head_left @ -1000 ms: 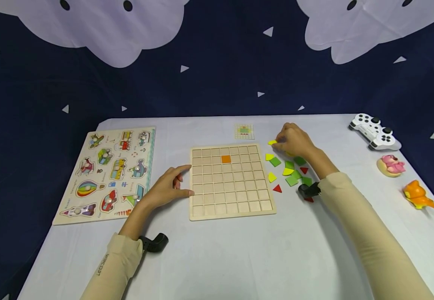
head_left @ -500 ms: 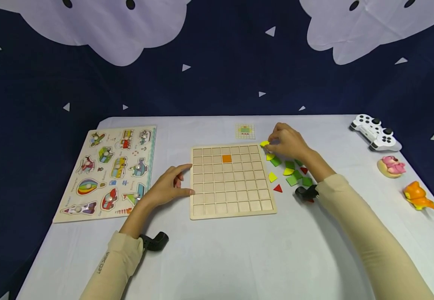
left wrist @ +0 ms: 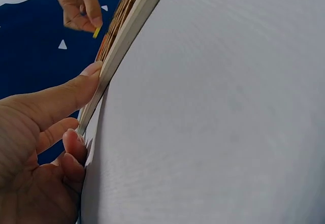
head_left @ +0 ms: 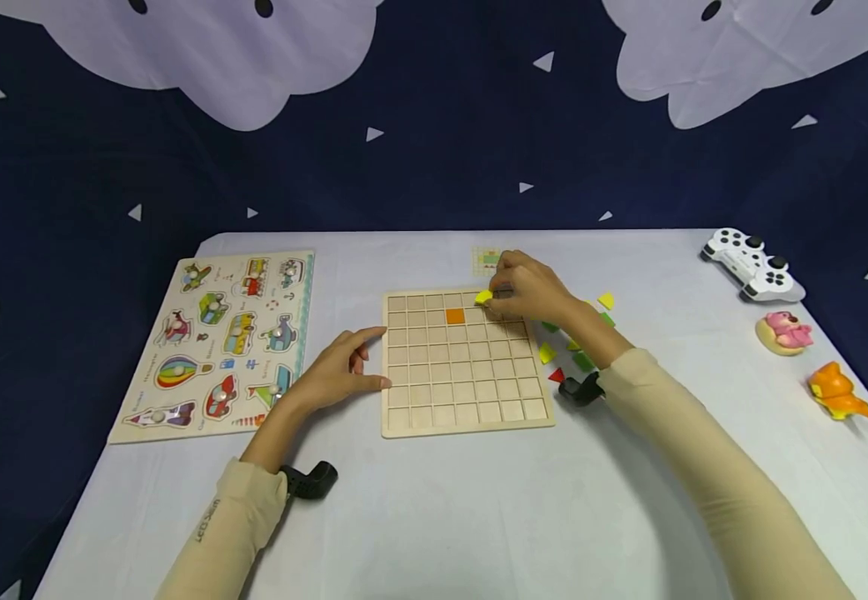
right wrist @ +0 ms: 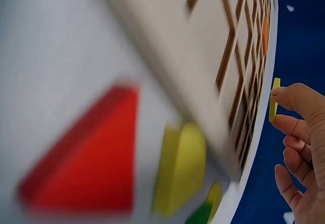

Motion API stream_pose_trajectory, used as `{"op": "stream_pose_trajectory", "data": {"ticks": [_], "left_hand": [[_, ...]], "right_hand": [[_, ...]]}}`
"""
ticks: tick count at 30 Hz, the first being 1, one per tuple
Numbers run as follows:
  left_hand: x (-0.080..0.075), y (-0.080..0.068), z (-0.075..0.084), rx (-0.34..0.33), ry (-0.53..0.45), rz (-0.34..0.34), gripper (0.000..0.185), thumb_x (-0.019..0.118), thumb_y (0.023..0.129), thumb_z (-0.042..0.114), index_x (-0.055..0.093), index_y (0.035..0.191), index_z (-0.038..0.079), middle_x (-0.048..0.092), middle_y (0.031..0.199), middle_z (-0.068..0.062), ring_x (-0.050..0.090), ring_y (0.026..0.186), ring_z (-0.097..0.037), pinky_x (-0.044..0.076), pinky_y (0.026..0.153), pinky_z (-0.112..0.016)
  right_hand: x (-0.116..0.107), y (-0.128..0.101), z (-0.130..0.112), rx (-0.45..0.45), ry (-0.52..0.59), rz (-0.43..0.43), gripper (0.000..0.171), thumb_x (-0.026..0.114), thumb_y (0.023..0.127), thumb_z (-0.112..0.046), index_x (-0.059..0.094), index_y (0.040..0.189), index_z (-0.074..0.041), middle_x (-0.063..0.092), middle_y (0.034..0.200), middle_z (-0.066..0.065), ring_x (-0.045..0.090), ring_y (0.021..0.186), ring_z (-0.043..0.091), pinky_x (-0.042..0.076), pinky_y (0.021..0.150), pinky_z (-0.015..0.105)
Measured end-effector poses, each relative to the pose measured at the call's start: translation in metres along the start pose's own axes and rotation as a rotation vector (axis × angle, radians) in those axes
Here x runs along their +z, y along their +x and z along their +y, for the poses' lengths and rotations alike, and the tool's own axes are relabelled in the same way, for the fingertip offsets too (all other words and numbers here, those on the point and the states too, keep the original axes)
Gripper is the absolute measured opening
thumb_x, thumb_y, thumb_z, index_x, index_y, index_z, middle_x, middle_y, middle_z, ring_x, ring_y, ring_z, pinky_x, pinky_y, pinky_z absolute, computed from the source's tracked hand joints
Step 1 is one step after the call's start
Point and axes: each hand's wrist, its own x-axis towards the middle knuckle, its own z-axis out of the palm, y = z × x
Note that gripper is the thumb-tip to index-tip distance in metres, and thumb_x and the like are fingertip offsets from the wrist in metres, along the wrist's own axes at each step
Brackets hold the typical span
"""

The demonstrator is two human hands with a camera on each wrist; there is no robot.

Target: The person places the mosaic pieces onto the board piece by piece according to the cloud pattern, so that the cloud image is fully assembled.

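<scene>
Pinched a yellow piece (head_left: 483,297) at the fingertips of the right hand (head_left: 527,292), fingers curled round it, thumb and forefinger closed on its edges. Held the piece over the top row of the wooden grid board (head_left: 464,417), just right of and one row above the orange square (head_left: 454,316) already seated in a cell. From the right wrist view, showed the yellow piece (right wrist: 274,99) edge-on at the fingertips, just off the far rim of the board (right wrist: 177,56). Could not tell whether the piece touched the board or hung above it.

Rested the left hand (head_left: 336,371) against the board's left edge, fingers loosely extended, forefinger and thumb touching the rim, gripping nothing. Confirmed in the left wrist view: thumb pressed flat to the board's side (left wrist: 127,36), the other fingers loosely folded on the tablecloth (left wrist: 213,122).

Lay scattered beside the board's right edge, partly hidden behind the right forearm: loose pieces (head_left: 580,354) in yellow, green and red.
</scene>
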Motion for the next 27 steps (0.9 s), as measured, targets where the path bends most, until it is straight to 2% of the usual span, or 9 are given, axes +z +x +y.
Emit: {"op": "stream_pose_trajectory", "data": {"ticks": [11, 20, 27], "left_hand": [[0.000, 0.000, 0.001, -0.004, 0.006, 0.006, 0.082, 0.084, 0.080, 0.018, 0.042, 0.150, 0.008, 0.045, 0.097, -0.009, 0.043, 0.080, -0.019, 0.038, 0.073, -0.033], [0.000, -0.001, 0.003, -0.016, 0.016, 0.008, 0.082, 0.083, 0.080, 0.019, 0.042, 0.150, 0.008, 0.045, 0.097, -0.009, 0.044, 0.080, -0.019, 0.038, 0.072, -0.033], [0.001, -0.001, 0.003, -0.017, 0.013, 0.013, 0.081, 0.084, 0.080, 0.019, 0.043, 0.150, 0.008, 0.045, 0.097, -0.009, 0.044, 0.080, -0.019, 0.038, 0.072, -0.033]], "right_hand": [[0.016, 0.022, -0.034, -0.092, 0.029, -0.011, 0.020, 0.078, 0.083, -0.023, 0.078, 0.093, -0.005, 0.056, 0.095, 0.005, 0.051, 0.086, 0.020, 0.048, 0.076, 0.035], [0.027, 0.025, -0.045, -0.157, -0.005, -0.028, 0.020, 0.080, 0.084, -0.026, 0.078, 0.088, -0.007, 0.055, 0.089, 0.004, 0.046, 0.081, 0.017, 0.042, 0.071, 0.030], [0.032, 0.027, -0.046, -0.211, -0.017, 0.004, 0.019, 0.080, 0.084, -0.023, 0.077, 0.089, -0.005, 0.056, 0.089, 0.005, 0.046, 0.079, 0.018, 0.041, 0.069, 0.029]]}}
